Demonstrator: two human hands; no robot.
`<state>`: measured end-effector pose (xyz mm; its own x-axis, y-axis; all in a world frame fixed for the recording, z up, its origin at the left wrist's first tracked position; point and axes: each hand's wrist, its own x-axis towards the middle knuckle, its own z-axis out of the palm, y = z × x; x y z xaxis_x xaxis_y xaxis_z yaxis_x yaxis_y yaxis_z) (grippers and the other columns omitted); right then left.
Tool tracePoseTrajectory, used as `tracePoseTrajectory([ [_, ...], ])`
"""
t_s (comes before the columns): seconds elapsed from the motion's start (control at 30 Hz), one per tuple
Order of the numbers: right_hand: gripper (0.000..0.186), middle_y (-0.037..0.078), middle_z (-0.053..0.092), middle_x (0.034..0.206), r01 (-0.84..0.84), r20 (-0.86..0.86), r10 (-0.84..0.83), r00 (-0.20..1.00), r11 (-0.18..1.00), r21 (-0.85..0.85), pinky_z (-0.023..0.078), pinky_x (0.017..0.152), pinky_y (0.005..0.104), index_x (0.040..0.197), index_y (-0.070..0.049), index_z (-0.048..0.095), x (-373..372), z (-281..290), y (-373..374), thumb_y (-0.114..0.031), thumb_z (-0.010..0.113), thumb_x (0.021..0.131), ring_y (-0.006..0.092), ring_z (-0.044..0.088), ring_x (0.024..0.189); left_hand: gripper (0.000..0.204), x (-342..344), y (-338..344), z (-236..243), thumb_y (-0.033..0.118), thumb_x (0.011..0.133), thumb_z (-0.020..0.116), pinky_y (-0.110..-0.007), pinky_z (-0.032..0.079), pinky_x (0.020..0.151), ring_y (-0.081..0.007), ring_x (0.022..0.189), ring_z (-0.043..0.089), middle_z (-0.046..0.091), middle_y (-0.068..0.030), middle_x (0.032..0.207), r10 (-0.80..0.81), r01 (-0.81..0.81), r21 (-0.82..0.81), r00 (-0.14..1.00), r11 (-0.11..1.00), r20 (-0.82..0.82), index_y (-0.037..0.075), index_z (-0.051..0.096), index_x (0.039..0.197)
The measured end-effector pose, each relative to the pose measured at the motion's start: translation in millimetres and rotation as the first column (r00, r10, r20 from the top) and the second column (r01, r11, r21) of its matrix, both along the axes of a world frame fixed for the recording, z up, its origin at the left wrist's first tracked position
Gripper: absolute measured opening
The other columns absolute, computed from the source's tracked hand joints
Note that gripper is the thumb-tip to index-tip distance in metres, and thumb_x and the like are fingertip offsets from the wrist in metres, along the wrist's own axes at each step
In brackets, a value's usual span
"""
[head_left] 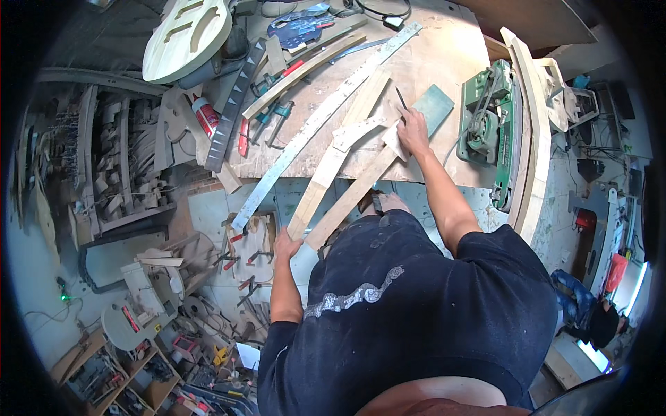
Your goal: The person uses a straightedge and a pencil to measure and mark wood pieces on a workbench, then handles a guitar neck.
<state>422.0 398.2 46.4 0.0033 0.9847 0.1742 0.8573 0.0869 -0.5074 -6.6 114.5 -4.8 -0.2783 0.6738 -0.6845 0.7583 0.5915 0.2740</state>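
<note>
Sticking out past the near edge of the bench (444,38), a long pale wood strip (322,177) was held at its low end by the left hand (286,244). Most of this strip was laid up and away from that hand, over the bench top. A second wood strip (354,197) was set to its right, and the two were brought close near the left hand and spread apart higher up, like a V. The left hand was closed on the strip's end, but some fingers were hidden, so how hard it was squeezed cannot be told.

A thin dark stick (401,98), shaped like a pencil, was pinched in the fingers of the right hand (414,132), and its far end was pointed up and a bit left. By the lower side of this hand, a small pale wood piece (394,143) was partly covered. Another small wood piece (355,133) was laid across the first strip. A flat blue-green piece (436,104) was seen just beside the right hand. Left of the strips, a long speckled bar (326,128) was stretched out, and to the right a green machine (485,132) was placed.
</note>
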Motion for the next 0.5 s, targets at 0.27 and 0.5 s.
tracePoseTrajectory([
  [0.27, 0.044, 0.019, 0.064, 0.112, 0.040, 0.027, -0.040, 0.999, 0.999, -0.015, 0.048, 0.096, 0.0457, 0.125, -0.007, 0.067, -3.8, 2.3, 2.3, -0.011, 0.060, 0.082, 0.0385, 0.059, 0.105, 0.071, -1.1, -0.2, 1.8, 0.027, 0.065, 0.080, -0.048, 0.049, 0.100, -0.0405, 0.117, 0.061, 0.066, -0.0241, 0.121, -0.001, 0.000, -0.008, 1.000, 1.000, -0.004, 0.006, 0.054, 0.128],
  [0.5, 0.043, 0.018, 0.065, 0.109, 0.068, 0.024, -0.067, 0.997, 0.997, -0.028, 0.048, 0.094, 0.0460, 0.125, -0.008, 0.067, -1.4, -1.9, 4.9, -0.014, 0.060, 0.083, 0.0383, 0.059, 0.103, 0.071, 4.5, 2.7, 6.4, 0.029, 0.067, 0.079, -0.049, 0.049, 0.101, -0.0414, 0.117, 0.061, 0.066, -0.0243, 0.121, -0.007, 0.006, -0.043, 1.000, 0.999, -0.021, 0.006, 0.053, 0.128],
])
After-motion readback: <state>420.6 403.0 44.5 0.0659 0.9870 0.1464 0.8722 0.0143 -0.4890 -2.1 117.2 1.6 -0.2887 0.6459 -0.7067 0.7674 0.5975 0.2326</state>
